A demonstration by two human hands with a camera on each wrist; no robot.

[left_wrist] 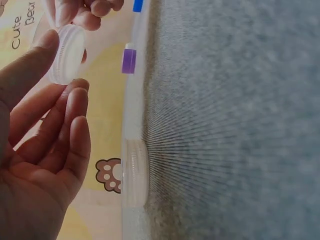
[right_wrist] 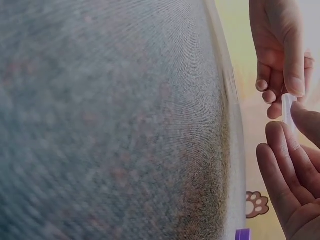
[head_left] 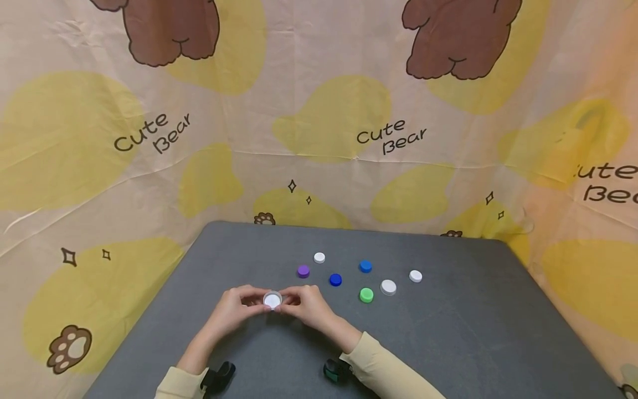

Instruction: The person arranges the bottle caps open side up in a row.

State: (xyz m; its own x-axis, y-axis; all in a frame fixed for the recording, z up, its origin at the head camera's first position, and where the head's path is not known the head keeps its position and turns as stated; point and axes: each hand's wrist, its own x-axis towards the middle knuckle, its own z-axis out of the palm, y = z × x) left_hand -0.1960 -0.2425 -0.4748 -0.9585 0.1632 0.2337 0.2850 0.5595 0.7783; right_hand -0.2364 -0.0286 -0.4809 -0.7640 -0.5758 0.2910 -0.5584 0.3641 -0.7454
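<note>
My left grip (head_left: 233,306) and right grip (head_left: 311,307) both pinch the white cap (head_left: 272,301) above the bench (head_left: 473,332). Lifting it looks done; seven other caps (head_left: 366,295) lie loose, unheld. I can't tell what remains.

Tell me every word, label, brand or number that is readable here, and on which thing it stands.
"Cute Bear": backdrop cloth, left, head view.
"Cute Bear": same cloth, centre.
"ute Be": same cloth, right, incomplete.
"Cute Bear": same cloth, sideways in left wrist view.
No text is readable on the held cap or the other caps.
</note>
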